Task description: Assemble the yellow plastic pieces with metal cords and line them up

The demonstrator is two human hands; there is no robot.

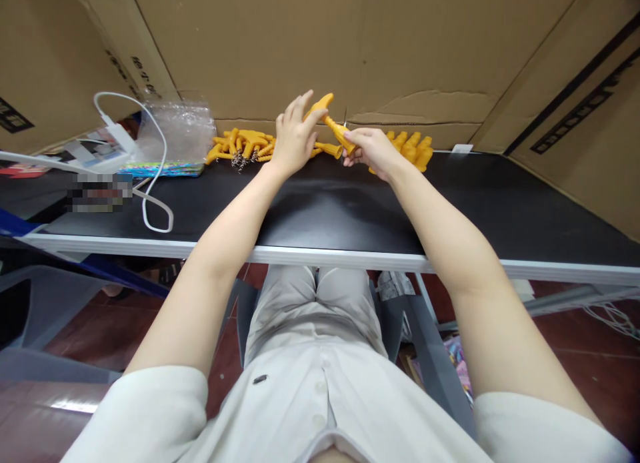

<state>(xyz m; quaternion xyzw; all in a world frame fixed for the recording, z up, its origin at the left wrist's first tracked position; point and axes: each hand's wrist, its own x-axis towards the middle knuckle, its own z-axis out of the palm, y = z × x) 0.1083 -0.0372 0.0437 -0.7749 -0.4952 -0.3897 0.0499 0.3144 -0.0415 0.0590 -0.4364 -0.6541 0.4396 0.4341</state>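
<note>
My right hand point(373, 151) pinches the lower, wider end of an orange-yellow plastic piece point(334, 124) with a narrow ribbed neck and a curved, pointed top. My left hand point(295, 136) is beside the piece's upper part, its fingers spread and the index finger at the neck; whether it touches is hard to tell. Under the hands, another orange piece with a flared end point(330, 150) lies on the table. To the left is a pile of similar orange parts point(250, 141), with small metal springs or screws point(241, 159) in front of it.
Bumpy orange pieces point(413, 148) stand in a group right of my right hand. A clear plastic bag point(175, 129), a colourful packet point(165, 169) and a white cable point(163, 143) lie on the left. Cardboard point(280, 43) walls the back of the black table point(340, 216).
</note>
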